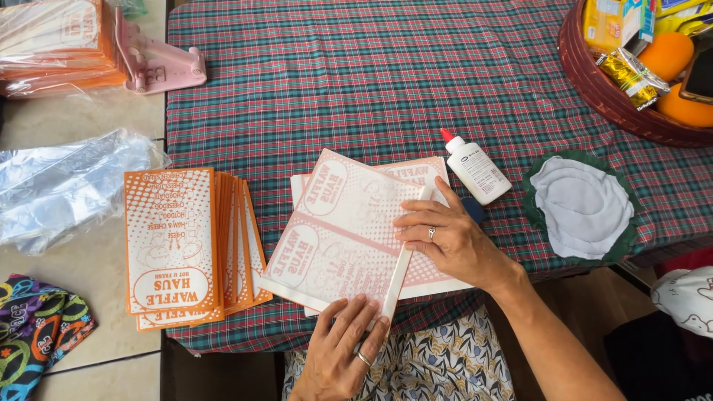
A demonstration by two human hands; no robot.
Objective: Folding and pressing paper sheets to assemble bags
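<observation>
Both hands are pressing flat on a pink-and-white printed paper sheet [338,230] lying near the front edge of the green-and-red plaid tablecloth [356,74]. The left hand [343,349] comes up from the near edge, palm down, fingers together and stretched out, fingertips pinning the sheet's near corner. The right hand [449,241] reaches in from the right, palm down, fingers spread a bit and pointing left across the folded strip along the sheet's right edge. That fold's long axis runs from near to far, leaning slightly right, so the whole sheet sits tilted. Just left of it is a fanned stack of orange printed paper bags [186,245]; just far-right of it lies a small white glue bottle with a red tip [475,167].
</observation>
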